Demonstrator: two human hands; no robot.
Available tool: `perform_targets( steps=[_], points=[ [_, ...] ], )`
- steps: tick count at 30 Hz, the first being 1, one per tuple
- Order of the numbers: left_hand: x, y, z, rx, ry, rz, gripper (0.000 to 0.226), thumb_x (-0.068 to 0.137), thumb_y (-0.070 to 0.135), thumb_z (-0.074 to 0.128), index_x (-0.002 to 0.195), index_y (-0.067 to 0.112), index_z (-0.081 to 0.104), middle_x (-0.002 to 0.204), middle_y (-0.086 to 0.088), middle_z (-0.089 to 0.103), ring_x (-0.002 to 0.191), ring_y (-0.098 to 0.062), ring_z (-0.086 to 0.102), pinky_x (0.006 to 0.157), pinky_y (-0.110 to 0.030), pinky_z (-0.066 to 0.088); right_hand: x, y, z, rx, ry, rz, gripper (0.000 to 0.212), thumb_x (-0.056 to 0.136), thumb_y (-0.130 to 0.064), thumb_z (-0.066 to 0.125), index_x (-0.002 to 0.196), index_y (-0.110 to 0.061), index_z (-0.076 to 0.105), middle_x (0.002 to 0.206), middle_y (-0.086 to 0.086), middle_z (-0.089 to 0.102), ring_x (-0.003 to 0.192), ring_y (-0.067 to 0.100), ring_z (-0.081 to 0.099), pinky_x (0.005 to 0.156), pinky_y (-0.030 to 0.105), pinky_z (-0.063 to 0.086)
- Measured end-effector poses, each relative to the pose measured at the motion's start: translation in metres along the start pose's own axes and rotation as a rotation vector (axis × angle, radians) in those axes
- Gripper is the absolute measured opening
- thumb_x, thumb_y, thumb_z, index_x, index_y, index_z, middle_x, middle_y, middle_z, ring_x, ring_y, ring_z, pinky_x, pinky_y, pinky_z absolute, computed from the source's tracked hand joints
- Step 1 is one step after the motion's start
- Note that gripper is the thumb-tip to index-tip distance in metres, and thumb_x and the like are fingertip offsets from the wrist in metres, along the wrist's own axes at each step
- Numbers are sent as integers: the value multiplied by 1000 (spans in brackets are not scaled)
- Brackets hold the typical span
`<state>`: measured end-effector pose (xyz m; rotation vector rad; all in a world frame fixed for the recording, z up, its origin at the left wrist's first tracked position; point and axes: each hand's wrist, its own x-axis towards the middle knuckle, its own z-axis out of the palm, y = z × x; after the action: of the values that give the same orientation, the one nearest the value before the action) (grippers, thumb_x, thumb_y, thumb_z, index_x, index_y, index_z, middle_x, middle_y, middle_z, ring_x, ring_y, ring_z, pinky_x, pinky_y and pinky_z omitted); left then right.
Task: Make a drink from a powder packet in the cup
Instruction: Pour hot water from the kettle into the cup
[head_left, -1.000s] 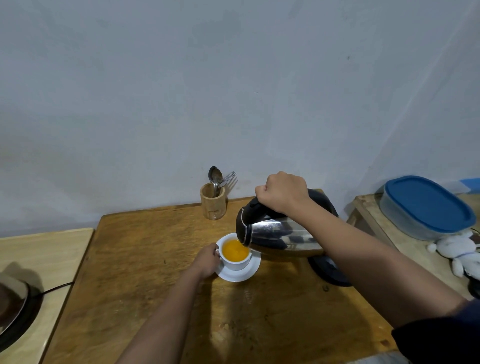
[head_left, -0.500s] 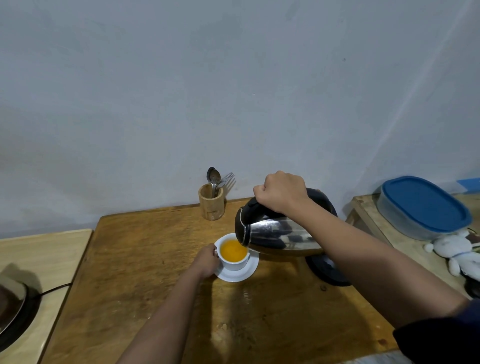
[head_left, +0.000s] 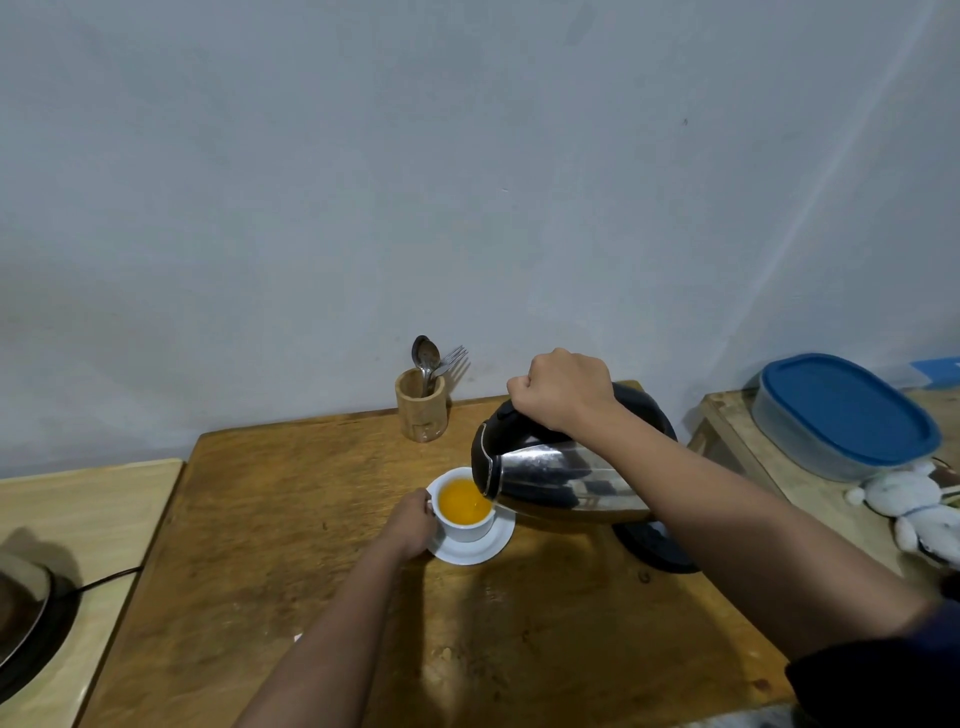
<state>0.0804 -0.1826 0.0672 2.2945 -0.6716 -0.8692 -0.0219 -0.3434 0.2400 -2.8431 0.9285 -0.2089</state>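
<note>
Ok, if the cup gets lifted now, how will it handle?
The cup looks like white ceramic: probably rigid and breakable. Orange liquid sits fairly near the rim, so it may slosh if tilted. It rests loose on a saucer, which probably stays behind; the left hand is at the handle side.

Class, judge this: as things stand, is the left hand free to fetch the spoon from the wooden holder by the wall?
Probably not yet. The left hand is steadying the cup while the kettle pours. The path to the spoon in the wooden holder looks clear, though.

Bare grey wall (head_left: 363, 182) behind wooden table (head_left: 291, 519)
</note>
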Motion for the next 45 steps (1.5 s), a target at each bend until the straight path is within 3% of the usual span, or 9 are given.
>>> perform_targets(
  steps=[8,14,20,25,29,32,35,39,45],
  points=[
    [1,-1,1,4,4,4,26,94,14,39,114,4,52,119,-20,58,92,-22,49,77,-32,38,-3,13,-1,123,19,144,40,85,-30,41,49,-13,36,51,0,39,47,18,36,47,25,26],
    [0,0,5,-5,46,12,23,92,13,43,109,3,55,115,-20,60,91,-23,50,75,-32,39,-16,50,-4,395,43,393,37,84,-33,40,54,-11,39,55,3,43,51,20,40,50,28,28],
    [4,-1,15,-73,154,-61,26,87,6,45,109,-6,54,114,-27,58,90,-31,52,71,-34,38,-35,99,-7,689,205,721,43,74,-44,37,67,-7,57,75,16,67,71,35,62,64,36,46],
    [8,-3,22,-126,189,-100,27,87,5,44,110,-4,53,115,-26,57,89,-31,50,73,-35,40,-53,133,-10,824,384,881,49,68,-47,36,69,-5,62,75,18,68,73,36,65,73,46,54],
    [8,-5,25,-137,207,-96,19,87,5,43,103,0,52,113,-27,57,88,-31,48,74,-37,39,-71,152,-10,817,539,972,37,86,-34,42,59,-10,47,70,10,53,72,30,51,67,38,39],
    [9,-5,26,-135,217,-90,20,88,4,42,104,-2,52,114,-28,57,87,-30,47,74,-36,38,-83,165,-4,856,661,1031,35,86,-33,42,67,-6,53,78,13,55,73,30,52,68,39,40],
    [13,-8,27,-129,215,-82,29,88,4,43,113,-6,52,116,-28,56,89,-30,48,75,-37,38,-91,172,4,907,744,1088,37,86,-32,41,56,-12,46,75,13,55,70,28,51,66,39,39],
    [13,-8,29,-154,222,-96,28,88,5,43,113,-3,52,114,-26,57,90,-30,48,74,-38,39,-98,178,14,956,772,1128,37,86,-28,41,53,-12,42,59,4,46,66,25,47,61,38,36],
    [13,-9,31,-161,227,-91,25,89,6,43,111,-2,52,114,-26,57,91,-30,50,75,-38,40,-105,179,29,980,808,1147,35,89,-27,42,64,-5,49,60,6,49,57,23,46,58,33,35]
  ],
)
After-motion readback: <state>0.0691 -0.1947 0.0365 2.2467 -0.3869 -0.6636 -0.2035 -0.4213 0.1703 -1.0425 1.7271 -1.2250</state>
